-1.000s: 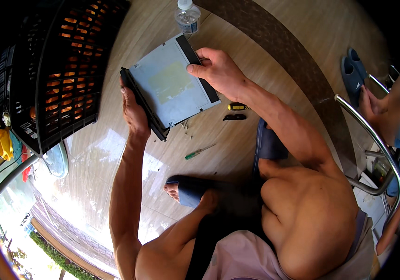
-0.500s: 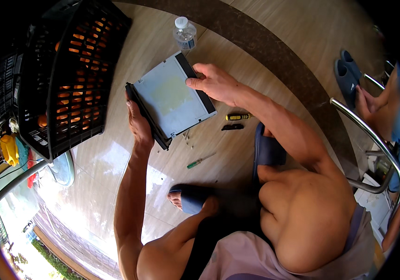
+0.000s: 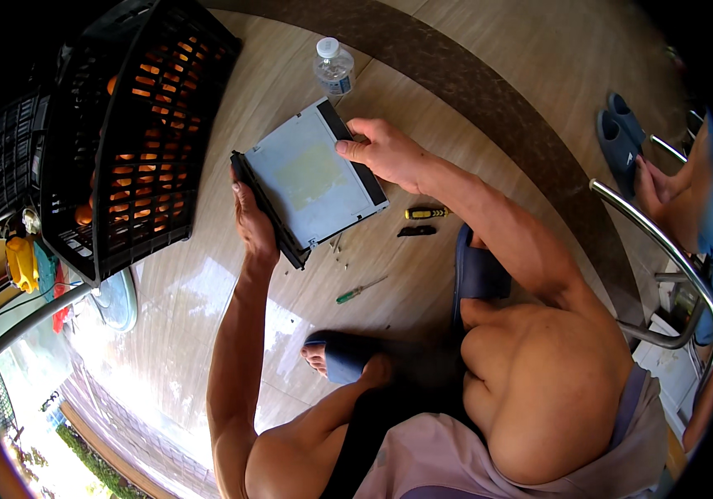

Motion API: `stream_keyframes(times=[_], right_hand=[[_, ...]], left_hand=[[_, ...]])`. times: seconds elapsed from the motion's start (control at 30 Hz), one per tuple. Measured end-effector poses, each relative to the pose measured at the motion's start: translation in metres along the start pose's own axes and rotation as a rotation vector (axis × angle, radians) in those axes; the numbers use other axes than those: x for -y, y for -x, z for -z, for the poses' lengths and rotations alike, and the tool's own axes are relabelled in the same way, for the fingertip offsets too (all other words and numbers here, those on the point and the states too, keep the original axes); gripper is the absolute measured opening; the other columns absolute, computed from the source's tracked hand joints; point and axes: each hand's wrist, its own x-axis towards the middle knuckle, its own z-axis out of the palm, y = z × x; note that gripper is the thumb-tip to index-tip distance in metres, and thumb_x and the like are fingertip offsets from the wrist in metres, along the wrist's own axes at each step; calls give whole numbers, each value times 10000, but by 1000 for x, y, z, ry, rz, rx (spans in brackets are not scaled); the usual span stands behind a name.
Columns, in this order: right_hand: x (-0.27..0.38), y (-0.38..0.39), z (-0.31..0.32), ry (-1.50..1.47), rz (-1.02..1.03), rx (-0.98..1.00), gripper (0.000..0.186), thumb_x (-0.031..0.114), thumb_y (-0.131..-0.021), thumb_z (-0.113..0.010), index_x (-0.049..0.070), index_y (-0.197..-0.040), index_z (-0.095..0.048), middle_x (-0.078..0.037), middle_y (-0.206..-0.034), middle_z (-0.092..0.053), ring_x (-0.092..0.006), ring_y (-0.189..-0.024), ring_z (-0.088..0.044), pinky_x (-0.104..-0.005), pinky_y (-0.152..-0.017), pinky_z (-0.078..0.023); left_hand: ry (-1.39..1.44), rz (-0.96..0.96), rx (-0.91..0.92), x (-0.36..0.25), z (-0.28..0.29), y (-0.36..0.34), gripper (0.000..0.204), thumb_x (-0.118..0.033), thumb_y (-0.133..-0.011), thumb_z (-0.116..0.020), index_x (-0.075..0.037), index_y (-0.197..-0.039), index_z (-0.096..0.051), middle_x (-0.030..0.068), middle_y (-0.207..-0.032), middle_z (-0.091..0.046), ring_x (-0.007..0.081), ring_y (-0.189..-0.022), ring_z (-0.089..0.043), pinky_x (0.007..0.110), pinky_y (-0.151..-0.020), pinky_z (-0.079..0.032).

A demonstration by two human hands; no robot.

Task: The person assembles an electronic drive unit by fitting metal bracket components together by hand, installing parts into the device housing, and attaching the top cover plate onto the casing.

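Between my hands, above the floor, is a flat silver box with a black front strip that looks like a computer disc drive (image 3: pixel 302 179). A faded yellowish patch marks its upper face. My left hand (image 3: pixel 252 220) presses along the black front strip, its fingers partly hidden underneath. At the opposite edge my right hand (image 3: pixel 383 154) grips the drive, thumb on top of a dark band and the other fingers out of sight behind it. Below and right of the drive lie a yellow-and-black screwdriver (image 3: pixel 427 214), a small black piece (image 3: pixel 417 231) and a green-handled screwdriver (image 3: pixel 348 296).
Several screws (image 3: pixel 337 248) are scattered on the tiled floor (image 3: pixel 423 333). A clear plastic bottle (image 3: pixel 335 71) stands beyond the drive. A black crate (image 3: pixel 148 158) with orange fruit rises at left. Another person's foot (image 3: pixel 656 179) and a metal chair frame (image 3: pixel 664 229) are at right.
The view has shifted slightly, so most things sit a little lower and further right. Both hands keep the same hold on the drive.
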Motion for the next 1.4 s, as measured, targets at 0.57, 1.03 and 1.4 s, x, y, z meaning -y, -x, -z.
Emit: stream_keyframes(times=[0.57, 1.03, 1.4], right_hand=[[13, 4, -6, 1117, 369, -223, 497, 436, -928, -610, -18, -727, -594, -167, -541, -585, -331, -518, -637, -411, -490, -519], [-29, -3, -1, 833, 462, -297, 399, 364, -973, -578, -33, -997, -613, -155, -763, -655, -318, -681, -647, -383, -635, -521], [-22, 5, -16, 372, 314, -213, 546, 325, -1017, -469, -53, -1400, -380, -294, -1221, -586, -428, -1104, -594, -448, -919, -483]], left_hand=[[-140, -20, -57, -25, -12, 8, 726, -310, -949, -629, -1, -1503, -276, 141, -1319, -541, 203, -1157, -510, 303, -1023, -379], [-165, -35, -33, -29, -17, 19, 750, -294, -927, -669, 7, -1495, -282, 156, -1317, -544, 206, -1158, -511, 318, -1012, -392], [-197, -25, -61, -25, -19, 21, 776, -351, -938, -653, 2, -1503, -257, 180, -1326, -537, 234, -1170, -513, 335, -1017, -395]])
